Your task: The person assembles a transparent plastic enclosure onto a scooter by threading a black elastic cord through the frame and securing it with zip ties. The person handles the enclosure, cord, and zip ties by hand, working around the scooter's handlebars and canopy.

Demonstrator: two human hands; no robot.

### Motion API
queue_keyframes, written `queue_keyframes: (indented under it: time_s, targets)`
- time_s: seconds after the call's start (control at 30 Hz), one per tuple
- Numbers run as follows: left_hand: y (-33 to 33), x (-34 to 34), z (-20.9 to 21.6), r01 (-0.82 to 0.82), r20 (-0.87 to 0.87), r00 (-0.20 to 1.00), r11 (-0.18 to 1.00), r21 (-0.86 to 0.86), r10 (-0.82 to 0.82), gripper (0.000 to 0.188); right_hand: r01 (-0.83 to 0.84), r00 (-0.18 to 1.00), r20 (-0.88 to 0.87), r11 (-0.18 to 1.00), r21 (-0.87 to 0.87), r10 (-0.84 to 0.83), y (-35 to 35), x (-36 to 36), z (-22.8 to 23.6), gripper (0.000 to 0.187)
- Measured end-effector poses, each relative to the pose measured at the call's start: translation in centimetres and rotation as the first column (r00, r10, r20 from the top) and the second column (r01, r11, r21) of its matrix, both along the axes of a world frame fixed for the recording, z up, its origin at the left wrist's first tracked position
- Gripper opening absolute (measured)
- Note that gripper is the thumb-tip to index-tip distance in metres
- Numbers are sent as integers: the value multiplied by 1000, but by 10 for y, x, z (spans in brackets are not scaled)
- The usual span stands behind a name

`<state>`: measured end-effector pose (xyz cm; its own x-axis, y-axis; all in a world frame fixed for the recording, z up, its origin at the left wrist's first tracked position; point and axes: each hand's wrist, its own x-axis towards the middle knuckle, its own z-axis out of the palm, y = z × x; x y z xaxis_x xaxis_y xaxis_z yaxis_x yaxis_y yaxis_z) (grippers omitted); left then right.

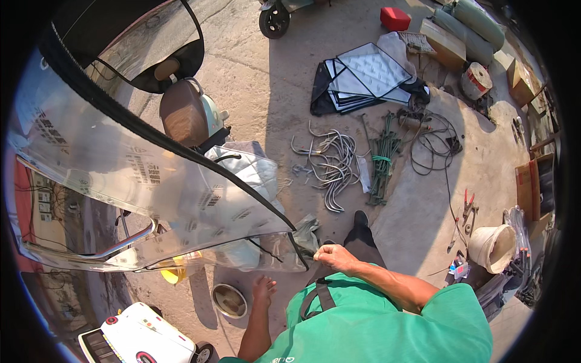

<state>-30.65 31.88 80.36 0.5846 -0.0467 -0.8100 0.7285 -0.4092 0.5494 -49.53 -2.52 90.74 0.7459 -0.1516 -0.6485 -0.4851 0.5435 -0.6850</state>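
A large clear plastic cover [157, 175] with black-trimmed edges hangs over a light green scooter [215, 116] with a brown seat. Its trimmed lower corner comes down just left of my right hand [336, 257], whose fingers are curled together by the black edge. What they pinch, if anything, is too small to make out. Lower down, my left hand [264, 291] is raised under the cover's bottom edge, fingers spread and holding nothing. Short black straps [264, 249] hang from the cover near both hands. A pale quilted pad [248, 172] shows on the scooter.
Curved metal tubes [336, 166] and a tied bundle of green rods [382, 160] lie ahead on the concrete. Beyond are stacked black-edged panels [369, 72]. A white bucket [493, 248] and red-handled pliers [468, 202] are at right. A round basin [229, 300] and white toy car [142, 333] sit lower left.
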Motion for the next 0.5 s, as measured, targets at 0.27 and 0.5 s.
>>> queue_keyframes:
  time_s: [0.27, 0.5]
  targets:
    - [-1, -6, 23, -78, -86, 994, 995, -62, 72, 45, -48, 992, 121, 989, 141, 31, -39, 17, 7, 21]
    - [-61, 26, 65, -284, 197, 926, 939, -194, 321, 36, -80, 992, 111, 980, 184, 60, -90, 4, -17, 19]
